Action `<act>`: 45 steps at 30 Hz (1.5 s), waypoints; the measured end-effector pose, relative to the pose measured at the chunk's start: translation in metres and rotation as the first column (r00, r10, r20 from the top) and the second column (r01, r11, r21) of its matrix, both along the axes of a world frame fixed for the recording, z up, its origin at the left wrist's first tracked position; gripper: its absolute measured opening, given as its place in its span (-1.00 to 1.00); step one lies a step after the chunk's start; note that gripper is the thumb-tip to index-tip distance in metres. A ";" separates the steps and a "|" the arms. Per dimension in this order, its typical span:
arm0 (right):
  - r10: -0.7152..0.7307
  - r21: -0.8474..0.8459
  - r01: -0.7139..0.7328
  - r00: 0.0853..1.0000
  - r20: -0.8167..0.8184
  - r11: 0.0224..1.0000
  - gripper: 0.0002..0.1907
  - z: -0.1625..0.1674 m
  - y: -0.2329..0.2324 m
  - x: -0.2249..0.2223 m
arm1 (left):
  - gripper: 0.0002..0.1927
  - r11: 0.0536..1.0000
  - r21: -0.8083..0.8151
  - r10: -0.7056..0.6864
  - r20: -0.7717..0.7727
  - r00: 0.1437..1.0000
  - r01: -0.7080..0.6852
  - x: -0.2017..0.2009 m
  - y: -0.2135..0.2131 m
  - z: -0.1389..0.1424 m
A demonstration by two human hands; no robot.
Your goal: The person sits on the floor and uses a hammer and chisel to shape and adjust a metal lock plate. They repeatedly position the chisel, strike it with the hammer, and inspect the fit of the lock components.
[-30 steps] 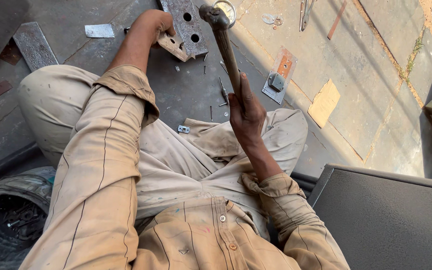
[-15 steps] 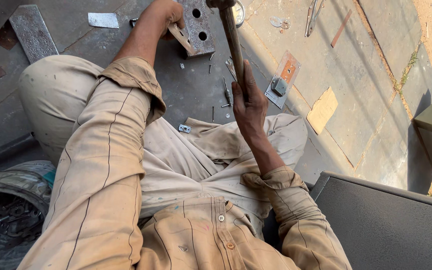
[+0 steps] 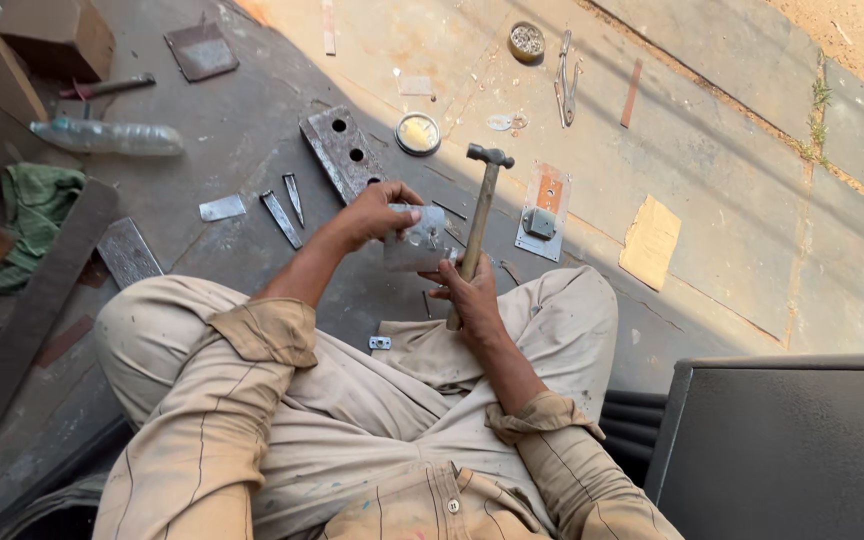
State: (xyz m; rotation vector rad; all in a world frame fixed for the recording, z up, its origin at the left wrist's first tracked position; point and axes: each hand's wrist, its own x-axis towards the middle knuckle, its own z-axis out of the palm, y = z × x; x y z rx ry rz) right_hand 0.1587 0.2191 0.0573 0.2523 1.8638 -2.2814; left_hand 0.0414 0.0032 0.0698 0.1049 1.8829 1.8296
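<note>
I sit cross-legged on a concrete floor in beige work clothes. My left hand (image 3: 377, 213) holds a small grey metal plate (image 3: 415, 243) with a fitting on it, lifted in front of my knees. My right hand (image 3: 469, 295) grips the wooden handle of a hammer (image 3: 481, 213), its steel head pointing up and away. The fingers of my right hand also touch the plate's lower edge. Just beyond lies a thick steel block with round holes (image 3: 342, 150) on the floor.
Metal strips and chisels (image 3: 280, 215), a round tin (image 3: 418, 133), a second tin (image 3: 526, 42), pliers (image 3: 565, 80), a hinge plate (image 3: 541, 222), cardboard (image 3: 650, 242), a plastic bottle (image 3: 107, 138) and a green cloth (image 3: 37, 205) lie around. A dark metal box (image 3: 792, 450) stands at right.
My left hand has drawn back from the holed steel block with the small plate in it. The hammer has come down nearer to my lap, and the view has tilted up.
</note>
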 end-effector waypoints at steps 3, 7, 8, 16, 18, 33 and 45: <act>-0.124 -0.033 0.125 0.992 0.006 0.992 -0.62 -0.004 0.009 -0.004 | -0.64 0.951 -0.300 -0.033 -0.340 0.940 -0.075 0.017 0.016 0.014; -0.202 -0.101 0.208 0.977 0.069 0.973 -0.63 -0.014 0.018 -0.012 | -0.26 0.758 -0.612 -0.272 -0.611 0.743 -0.226 0.041 0.038 0.045; -0.214 -0.101 0.220 0.974 0.068 0.970 -0.63 -0.016 0.019 -0.014 | -0.19 0.722 -0.665 -0.353 -0.591 0.726 -0.191 0.048 0.044 0.051; -0.211 -0.110 0.218 0.975 0.075 0.970 -0.65 -0.019 0.021 -0.023 | -0.18 0.669 -0.714 -0.434 -0.602 0.670 -0.208 0.066 0.068 0.054; -0.196 -0.112 0.203 0.978 0.071 0.973 -0.65 -0.016 0.020 -0.023 | -0.23 0.706 -0.677 -0.406 -0.628 0.664 -0.210 0.064 0.068 0.047; -0.128 -0.095 0.138 0.987 0.102 0.986 -0.68 -0.021 0.016 -0.019 | -0.83 0.682 -0.668 -0.195 -0.560 0.805 -0.298 0.048 0.065 0.040; -0.092 -0.058 0.101 0.984 0.151 0.993 -0.69 -0.011 0.007 -0.017 | -0.86 0.686 -0.588 -0.200 -0.719 0.666 -0.429 0.055 0.067 0.025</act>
